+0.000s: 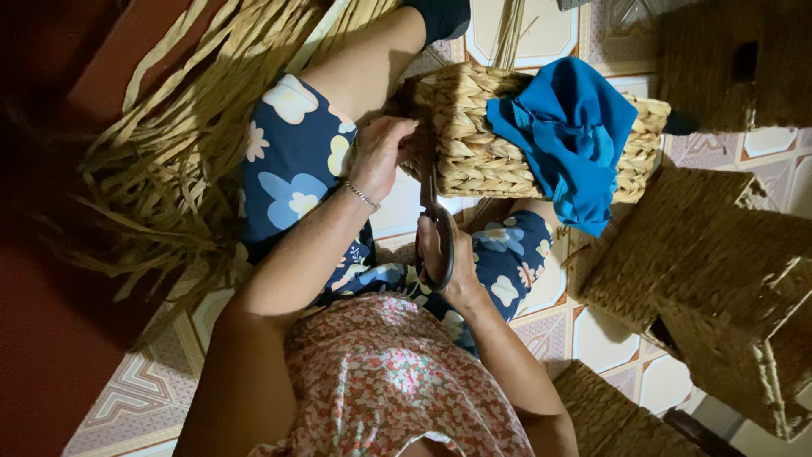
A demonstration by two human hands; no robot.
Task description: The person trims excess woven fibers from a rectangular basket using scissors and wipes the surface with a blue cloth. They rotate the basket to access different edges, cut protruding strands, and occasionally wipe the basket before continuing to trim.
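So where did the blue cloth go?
In the head view, the blue cloth is draped over the right end of the woven basket, upper middle, above the person's right knee.

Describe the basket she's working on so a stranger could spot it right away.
Follow the person's bent leg up to the left hand and the scissors. There sits a pale woven basket. Unlike the darker woven boxes nearby, it has a blue cloth draped over it.
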